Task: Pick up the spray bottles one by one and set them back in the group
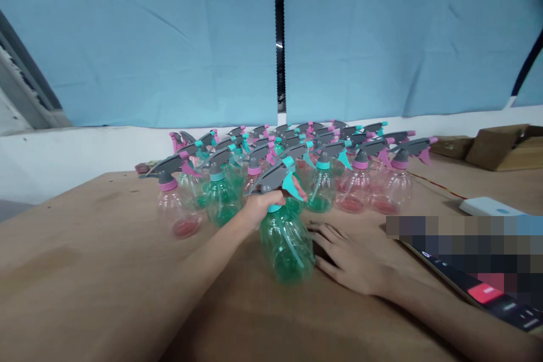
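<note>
Near the middle of the counter [85, 260], just in front of a crowd of spray bottles [223, 203], a green spray bottle [285, 251] is leaning slightly, its base toward the right; I am not able to tell whether that base is touching the wood, since its lower edge is blurring. From my remote seat I am seeing the left-hand grip [262, 206] clamped around its neck, thumb lying across the base of the grey spray head [271, 180] and fingers showing past the turquoise trigger [291, 185]. The right-hand grip [345, 260] is resting palm down beside the bottle, fingers spread, holding nothing; I am not making out whether they are touching its side.

I am worrying about fingers lying so near that trigger: a harder squeeze could be pulling it by accident. A slack neck hold could be letting the smooth, round body swing or drop. The bottles behind are standing so close together that a sideways bump could be toppling several. Near the right forearm [428, 308] a dark-screened device [475, 291] is lying, and a careless sweep could be shoving it.
</note>
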A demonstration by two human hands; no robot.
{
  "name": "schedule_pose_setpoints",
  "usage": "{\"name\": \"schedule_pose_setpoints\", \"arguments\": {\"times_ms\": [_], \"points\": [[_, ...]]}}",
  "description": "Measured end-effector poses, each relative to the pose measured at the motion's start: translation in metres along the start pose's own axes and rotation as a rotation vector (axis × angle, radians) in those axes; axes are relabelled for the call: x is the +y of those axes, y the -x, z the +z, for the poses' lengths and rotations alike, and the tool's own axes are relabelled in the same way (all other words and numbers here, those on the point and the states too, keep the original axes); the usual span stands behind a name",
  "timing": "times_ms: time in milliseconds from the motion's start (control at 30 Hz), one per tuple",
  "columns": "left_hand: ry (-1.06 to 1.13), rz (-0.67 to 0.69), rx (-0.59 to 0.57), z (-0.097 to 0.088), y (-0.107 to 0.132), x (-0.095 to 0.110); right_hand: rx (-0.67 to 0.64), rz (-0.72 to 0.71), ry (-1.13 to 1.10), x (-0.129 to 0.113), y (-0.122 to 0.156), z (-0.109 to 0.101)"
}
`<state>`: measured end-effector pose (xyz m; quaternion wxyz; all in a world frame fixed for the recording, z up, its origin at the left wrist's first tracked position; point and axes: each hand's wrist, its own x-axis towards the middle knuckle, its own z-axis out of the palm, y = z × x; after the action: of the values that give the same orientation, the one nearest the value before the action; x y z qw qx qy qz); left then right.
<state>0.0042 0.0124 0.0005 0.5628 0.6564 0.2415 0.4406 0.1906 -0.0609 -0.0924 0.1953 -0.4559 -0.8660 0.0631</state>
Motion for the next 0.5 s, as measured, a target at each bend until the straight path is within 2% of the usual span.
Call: {"name": "schedule_pose_setpoints", "arguments": {"times_ms": [200, 400, 500], "points": [[0.008, -0.031, -0.016, -0.001, 0.002, -0.001, -0.003, 0.000, 0.011, 0.000, 0.000, 0.000], [0.039, 0.081, -0.167, -0.006, -0.010, -0.010, -0.004, 0.001, 0.011, 0.000, 0.000, 0.001], [0.011, 0.089, -0.188, -0.006, -0.008, -0.010, -0.004, -0.003, 0.007, 0.002, 0.000, 0.002]]}}
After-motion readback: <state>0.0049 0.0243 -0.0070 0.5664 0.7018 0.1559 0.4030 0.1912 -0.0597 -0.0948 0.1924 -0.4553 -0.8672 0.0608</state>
